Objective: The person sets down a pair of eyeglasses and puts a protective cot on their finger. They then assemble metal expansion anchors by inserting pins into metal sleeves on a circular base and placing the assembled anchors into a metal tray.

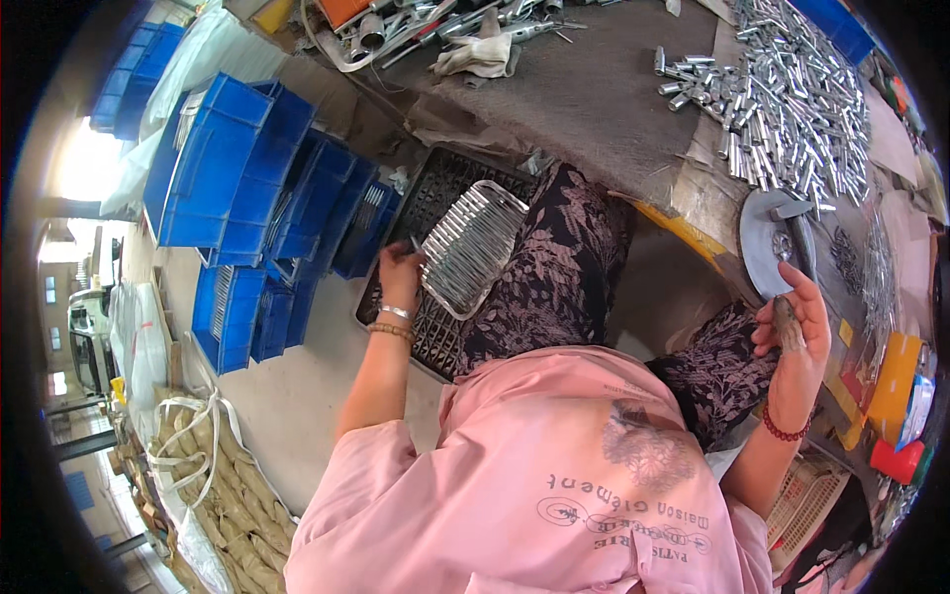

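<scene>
My left hand (pixel 400 281) is at the left edge of a shallow metal tray (pixel 463 315) filled with rows of thin silver rods (pixel 469 247). Its fingers are closed, and a short silver end shows at the fingertips, seemingly one such rod. The tray rests on a black plastic crate (pixel 432 342) beside my left thigh. On the right, my right hand (pixel 800 327) is raised with its fingers apart and nothing in it; one finger has a dark grey covering. Just beyond it stands a round grey metal plate (pixel 767 259) with a raised fixture on the bench.
A large heap of short metal tubes (pixel 792 109) covers the bench (pixel 594 119) at far right. Work gloves (pixel 479 51) lie by metal parts at the back. Blue bins (pixel 213 168) are stacked at left, near filled sacks (pixel 223 485). An orange box (pixel 896 381) stands right.
</scene>
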The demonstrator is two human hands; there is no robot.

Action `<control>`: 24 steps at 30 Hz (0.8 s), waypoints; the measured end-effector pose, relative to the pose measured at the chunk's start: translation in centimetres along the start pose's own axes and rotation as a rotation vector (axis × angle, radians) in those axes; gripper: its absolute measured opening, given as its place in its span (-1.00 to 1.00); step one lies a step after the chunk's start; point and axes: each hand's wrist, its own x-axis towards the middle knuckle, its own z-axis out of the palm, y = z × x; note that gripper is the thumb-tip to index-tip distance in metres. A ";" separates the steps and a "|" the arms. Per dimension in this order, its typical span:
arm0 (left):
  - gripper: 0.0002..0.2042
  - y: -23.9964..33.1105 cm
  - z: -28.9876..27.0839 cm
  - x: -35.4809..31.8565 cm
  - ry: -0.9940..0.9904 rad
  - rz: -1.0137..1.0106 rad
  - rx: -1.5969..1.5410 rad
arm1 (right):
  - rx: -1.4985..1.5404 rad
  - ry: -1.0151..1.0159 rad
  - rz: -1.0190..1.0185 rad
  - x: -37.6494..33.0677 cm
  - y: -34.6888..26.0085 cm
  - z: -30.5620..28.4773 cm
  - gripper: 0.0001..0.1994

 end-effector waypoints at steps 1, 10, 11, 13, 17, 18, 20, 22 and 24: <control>-0.49 -1.4 0.3 0.1 -0.009 -0.039 0.006 | -0.015 0.008 -0.010 0.0 0.0 -0.1 -0.60; -0.52 -5.0 3.3 1.3 0.091 -0.007 0.098 | 0.006 0.007 -0.002 -0.2 0.5 -0.4 -0.61; -0.52 -4.8 3.7 1.3 0.065 0.000 0.106 | 0.005 0.013 -0.002 -0.3 0.4 -0.5 -0.61; -0.52 -4.7 4.5 1.7 0.028 0.014 0.115 | 0.001 0.022 0.012 -0.4 0.2 -0.7 -0.62; -0.47 -8.6 0.8 3.8 0.218 0.362 0.414 | 0.016 -0.037 0.044 -0.1 -0.5 0.5 -0.64; -0.47 -9.2 -0.2 4.5 0.302 0.490 0.398 | 0.036 -0.058 0.041 -0.6 -0.9 0.5 -0.64; -0.56 -4.8 1.1 4.2 0.179 0.265 0.164 | 0.036 -0.045 0.084 -0.5 -1.1 0.3 -0.63; -0.65 -0.1 1.7 4.5 0.256 0.539 0.022 | 0.053 -0.092 0.096 -0.3 -1.1 0.1 -0.61; -0.76 10.1 5.9 0.3 0.161 0.625 -0.084 | 0.064 -0.059 0.073 -0.6 -0.7 -0.4 -0.60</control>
